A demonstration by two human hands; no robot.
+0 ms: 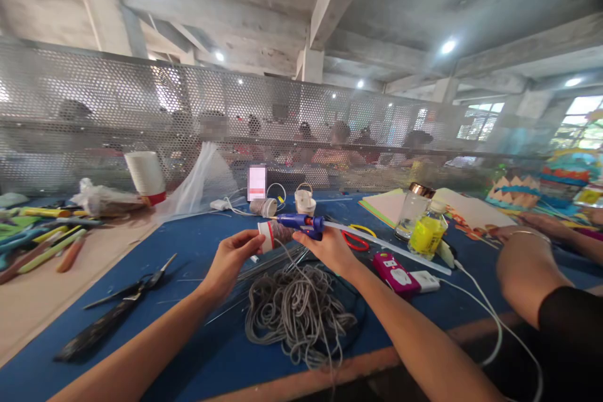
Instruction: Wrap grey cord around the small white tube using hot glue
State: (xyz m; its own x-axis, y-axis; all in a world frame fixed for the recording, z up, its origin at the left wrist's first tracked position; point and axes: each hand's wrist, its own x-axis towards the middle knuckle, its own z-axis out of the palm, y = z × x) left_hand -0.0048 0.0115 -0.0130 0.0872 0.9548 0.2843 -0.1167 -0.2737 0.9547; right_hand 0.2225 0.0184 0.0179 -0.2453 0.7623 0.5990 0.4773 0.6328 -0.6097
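Observation:
My left hand [239, 252] is closed on a small paper cup [266, 237], which lies on its side in the air with grey cord wound around part of it. In my right hand [328, 250] is a blue hot glue gun [298, 222], its nozzle close to the cup and a long clear glue stick [391, 247] sticking out behind. A strand of grey cord runs from the cup down to a loose heap of grey cord [296, 311] on the table, between my forearms. The fingertips around the glue gun are partly hidden.
Black scissors [141, 286] lie left. Behind stand a cord-wrapped cup [264, 206], a small white basket [304, 199], a phone [257, 183] and stacked paper cups [145, 177]. Rightward are a glass jar [411, 212], a yellow bottle [428, 230], a magenta box [396, 273] and another person's arm [530, 270].

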